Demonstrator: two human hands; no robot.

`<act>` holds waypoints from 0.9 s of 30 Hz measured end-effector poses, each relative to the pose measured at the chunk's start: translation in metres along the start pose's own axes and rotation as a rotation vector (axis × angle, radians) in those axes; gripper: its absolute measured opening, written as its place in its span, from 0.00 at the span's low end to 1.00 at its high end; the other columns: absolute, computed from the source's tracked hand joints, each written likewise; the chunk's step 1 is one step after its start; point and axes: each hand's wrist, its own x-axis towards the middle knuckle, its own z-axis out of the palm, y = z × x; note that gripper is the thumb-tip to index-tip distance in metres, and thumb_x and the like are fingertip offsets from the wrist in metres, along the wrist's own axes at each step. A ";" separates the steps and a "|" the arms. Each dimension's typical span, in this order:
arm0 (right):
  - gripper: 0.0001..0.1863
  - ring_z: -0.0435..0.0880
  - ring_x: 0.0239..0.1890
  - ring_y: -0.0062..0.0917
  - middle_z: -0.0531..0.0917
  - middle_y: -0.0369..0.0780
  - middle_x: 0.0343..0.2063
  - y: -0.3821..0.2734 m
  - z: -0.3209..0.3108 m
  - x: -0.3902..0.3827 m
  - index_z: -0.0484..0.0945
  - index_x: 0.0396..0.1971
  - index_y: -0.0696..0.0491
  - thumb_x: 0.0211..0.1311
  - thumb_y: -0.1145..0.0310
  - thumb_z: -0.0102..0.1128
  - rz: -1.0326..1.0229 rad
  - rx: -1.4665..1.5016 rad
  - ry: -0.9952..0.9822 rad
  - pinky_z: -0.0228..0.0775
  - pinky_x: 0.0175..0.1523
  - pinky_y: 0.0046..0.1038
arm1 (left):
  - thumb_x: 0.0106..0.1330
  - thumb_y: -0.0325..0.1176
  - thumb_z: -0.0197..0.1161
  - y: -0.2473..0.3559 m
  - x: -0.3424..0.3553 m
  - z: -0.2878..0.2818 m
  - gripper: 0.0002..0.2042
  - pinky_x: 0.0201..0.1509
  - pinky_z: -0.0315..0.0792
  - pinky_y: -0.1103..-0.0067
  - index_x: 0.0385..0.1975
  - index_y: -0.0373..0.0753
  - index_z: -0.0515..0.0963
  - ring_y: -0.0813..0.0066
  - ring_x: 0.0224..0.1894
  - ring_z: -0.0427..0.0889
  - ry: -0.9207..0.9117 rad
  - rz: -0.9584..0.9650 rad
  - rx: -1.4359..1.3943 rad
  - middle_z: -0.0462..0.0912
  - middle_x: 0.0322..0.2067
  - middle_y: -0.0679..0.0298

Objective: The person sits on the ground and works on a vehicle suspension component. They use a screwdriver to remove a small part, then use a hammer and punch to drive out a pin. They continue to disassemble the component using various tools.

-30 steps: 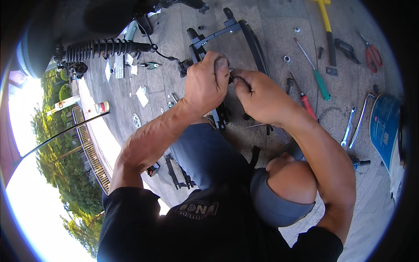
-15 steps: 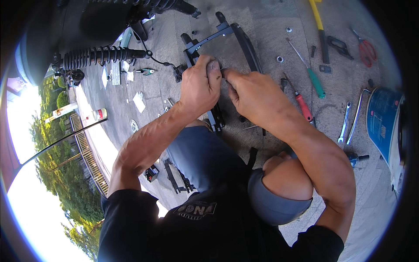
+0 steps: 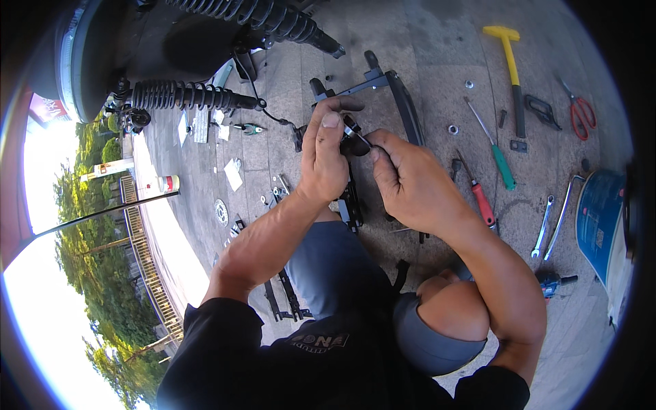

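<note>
My left hand (image 3: 325,154) is closed around a small dark part (image 3: 353,145) with a bright metal band; its thumb lies along the near side. Against that part, my right hand (image 3: 413,174) pinches a thin metal piece (image 3: 366,139) between thumb and forefinger. What kind of piece this is cannot be made out. Both hands are above a black metal frame (image 3: 404,106) lying on the ground between my legs. A black cable (image 3: 272,119) runs from the shock absorber side to just left of my left hand.
Two coil-spring shock absorbers (image 3: 184,96) extend from the vehicle at upper left. On the right lie a yellow hammer (image 3: 511,61), green screwdriver (image 3: 502,164), red screwdriver (image 3: 482,203), scissors (image 3: 583,116) and wrench (image 3: 543,229). A blue container (image 3: 600,215) stands at far right. Pliers (image 3: 250,128) lie left.
My hands have moved slightly apart and to the right in the picture. The left fingers have loosened, and the dark part between the hands now shows. The whole view has shifted a little.
</note>
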 end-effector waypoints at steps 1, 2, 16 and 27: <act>0.12 0.79 0.30 0.52 0.80 0.55 0.26 -0.001 -0.001 0.000 0.75 0.42 0.58 0.62 0.69 0.49 -0.005 -0.019 -0.006 0.71 0.35 0.45 | 0.69 0.49 0.41 0.000 -0.001 0.000 0.22 0.29 0.62 0.87 0.40 0.34 0.75 0.83 0.27 0.68 -0.002 0.002 0.000 0.73 0.29 0.65; 0.12 0.79 0.29 0.52 0.80 0.54 0.25 -0.002 -0.002 0.000 0.75 0.42 0.58 0.62 0.69 0.49 -0.006 -0.038 -0.012 0.71 0.35 0.44 | 0.69 0.48 0.41 0.001 -0.002 0.001 0.22 0.29 0.62 0.87 0.40 0.34 0.74 0.83 0.28 0.68 -0.004 0.003 0.000 0.73 0.29 0.65; 0.13 0.80 0.28 0.50 0.80 0.52 0.24 -0.009 -0.002 -0.001 0.73 0.44 0.56 0.61 0.69 0.51 -0.014 -0.172 -0.060 0.72 0.34 0.44 | 0.72 0.44 0.42 -0.005 -0.007 0.001 0.19 0.27 0.65 0.84 0.37 0.33 0.73 0.82 0.27 0.70 0.019 0.104 0.062 0.75 0.27 0.64; 0.13 0.79 0.37 0.52 0.80 0.55 0.31 0.007 -0.002 -0.002 0.73 0.42 0.59 0.62 0.68 0.48 0.129 -0.110 -0.135 0.71 0.43 0.45 | 0.68 0.31 0.49 -0.011 -0.008 0.000 0.08 0.24 0.68 0.65 0.35 0.32 0.70 0.45 0.22 0.76 -0.135 0.295 0.520 0.75 0.19 0.48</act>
